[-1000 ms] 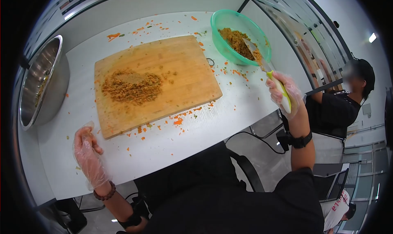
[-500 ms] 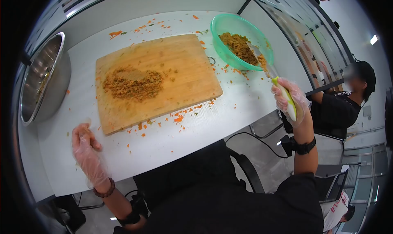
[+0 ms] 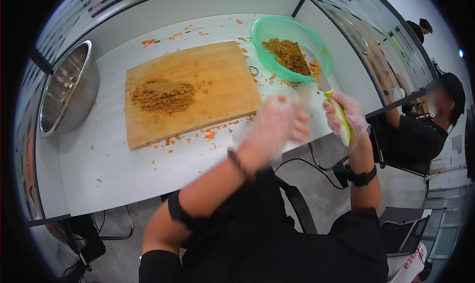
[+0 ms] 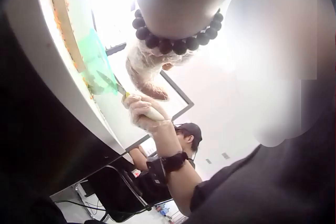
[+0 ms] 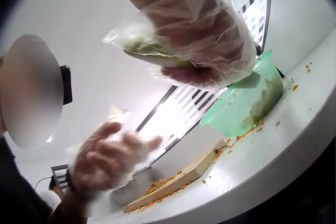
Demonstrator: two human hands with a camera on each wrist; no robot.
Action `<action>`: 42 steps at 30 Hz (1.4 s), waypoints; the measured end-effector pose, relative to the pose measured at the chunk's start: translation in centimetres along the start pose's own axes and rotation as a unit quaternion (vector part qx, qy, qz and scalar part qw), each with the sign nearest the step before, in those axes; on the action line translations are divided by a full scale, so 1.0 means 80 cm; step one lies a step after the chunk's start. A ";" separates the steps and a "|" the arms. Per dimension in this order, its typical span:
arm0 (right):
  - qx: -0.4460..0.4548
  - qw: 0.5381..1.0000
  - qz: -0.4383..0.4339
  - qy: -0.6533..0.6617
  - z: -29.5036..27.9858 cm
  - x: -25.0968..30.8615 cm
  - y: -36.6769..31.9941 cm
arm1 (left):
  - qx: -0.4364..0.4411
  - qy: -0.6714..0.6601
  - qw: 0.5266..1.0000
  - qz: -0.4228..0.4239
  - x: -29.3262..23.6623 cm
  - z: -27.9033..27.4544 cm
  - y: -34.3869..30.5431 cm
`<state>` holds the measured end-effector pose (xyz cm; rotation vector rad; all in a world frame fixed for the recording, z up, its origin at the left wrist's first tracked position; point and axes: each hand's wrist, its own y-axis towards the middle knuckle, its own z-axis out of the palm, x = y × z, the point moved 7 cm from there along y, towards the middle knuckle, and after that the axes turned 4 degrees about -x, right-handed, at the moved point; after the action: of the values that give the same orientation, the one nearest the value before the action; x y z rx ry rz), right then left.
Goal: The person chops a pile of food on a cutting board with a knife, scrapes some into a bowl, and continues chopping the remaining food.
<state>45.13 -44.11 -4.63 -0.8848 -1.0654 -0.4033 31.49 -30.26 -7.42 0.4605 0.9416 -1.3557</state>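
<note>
My right hand (image 3: 345,116), in a clear plastic glove, grips the yellow-green handle of a knife (image 3: 330,99); the blade reaches into the green plastic bowl (image 3: 267,28) and carries orange mince. The bowl holds a heap of mince (image 3: 288,54). My left hand (image 3: 277,126), also gloved and motion-blurred, hangs in the air above the table's front edge with fingers spread, just left of the right hand, holding nothing. A wooden cutting board (image 3: 217,80) lies mid-table with a pile of mince (image 3: 162,96) on its left half. The right wrist view shows the right hand (image 5: 202,50) round the handle and the left hand (image 5: 107,158) below it.
A steel bowl (image 3: 67,92) stands at the table's left end. Orange scraps (image 3: 213,133) litter the white table (image 3: 148,169) around the board. A seated person in black (image 3: 428,129) is to the right, beyond the table edge. A black chair (image 3: 297,204) is under the table.
My left hand has lifted off the table's front left and swung right, up beside the right hand. The right hand and knife have stayed at the green bowl.
</note>
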 end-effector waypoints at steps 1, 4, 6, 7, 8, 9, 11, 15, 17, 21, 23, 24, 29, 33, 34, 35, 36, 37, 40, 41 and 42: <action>-0.001 1.000 0.002 -0.001 -0.001 0.001 0.001 | 0.002 -0.032 0.999 -0.015 -0.006 0.000 0.035; 0.027 0.999 -0.019 0.005 -0.006 0.008 0.009 | -0.063 0.016 0.996 -0.054 -0.041 0.013 0.075; 0.031 0.999 -0.030 -0.012 -0.006 0.011 0.015 | -0.034 0.028 0.998 -0.045 -0.033 0.013 0.098; 0.019 0.999 -0.030 -0.011 -0.007 0.011 0.017 | -0.015 0.005 0.998 -0.064 -0.026 0.015 0.105; 0.007 0.999 -0.031 -0.011 -0.008 0.012 0.019 | -0.024 -0.022 0.996 -0.081 -0.020 0.016 0.114; -0.004 0.999 -0.032 -0.012 -0.009 0.012 0.020 | -0.033 -0.050 0.993 -0.097 -0.014 0.019 0.124; -0.009 1.000 -0.013 -0.014 -0.009 0.009 0.020 | -0.001 -0.132 0.983 -0.124 -0.005 0.020 0.150; -0.055 0.998 -0.004 -0.040 -0.009 0.006 0.005 | -0.027 -0.167 0.983 -0.073 0.006 0.023 0.159; -0.058 0.996 -0.007 -0.061 -0.013 0.006 -0.003 | -0.054 -0.158 0.984 -0.061 0.012 0.023 0.158; -0.073 0.994 -0.007 -0.083 -0.010 0.004 -0.025 | -0.065 0.021 0.993 -0.098 0.015 0.006 0.163; -0.080 0.991 -0.012 -0.105 -0.008 0.004 -0.032 | -0.085 0.019 0.989 -0.116 0.011 0.004 0.159; -0.084 0.990 -0.015 -0.115 -0.007 0.005 -0.036 | -0.078 0.005 0.990 -0.115 0.009 0.007 0.156; -0.084 0.988 -0.010 -0.128 -0.015 0.011 -0.051 | -0.097 -0.084 0.982 -0.136 0.008 0.004 0.152; -0.085 0.986 0.001 -0.144 -0.014 0.015 -0.067 | -0.056 -0.088 0.985 -0.135 0.016 0.001 0.164; -0.084 0.987 0.002 -0.138 -0.015 0.015 -0.071 | -0.049 -0.091 0.985 -0.137 0.015 0.002 0.164; -0.082 0.988 0.003 -0.133 -0.018 0.016 -0.075 | -0.042 -0.093 0.985 -0.139 0.015 0.003 0.164; -0.080 0.989 0.004 -0.128 -0.018 0.016 -0.079 | -0.041 -0.095 0.985 -0.141 0.014 0.005 0.165; -0.087 0.988 0.003 -0.130 -0.016 0.018 -0.085 | -0.040 -0.098 0.984 -0.144 0.012 0.007 0.164; -0.106 0.984 0.007 -0.141 -0.011 0.025 -0.104 | -0.037 -0.091 0.984 -0.149 0.007 0.009 0.159; -0.111 0.983 0.012 -0.149 -0.014 0.026 -0.108 | -0.035 -0.086 0.984 -0.150 0.006 0.009 0.158; -0.117 0.981 0.017 -0.157 -0.018 0.027 -0.113 | -0.033 -0.084 0.984 -0.151 0.005 0.009 0.157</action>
<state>40.88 -50.41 0.87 -1.2028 -1.3064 -0.3724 43.66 -28.47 -10.22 0.1520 0.9374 -1.6040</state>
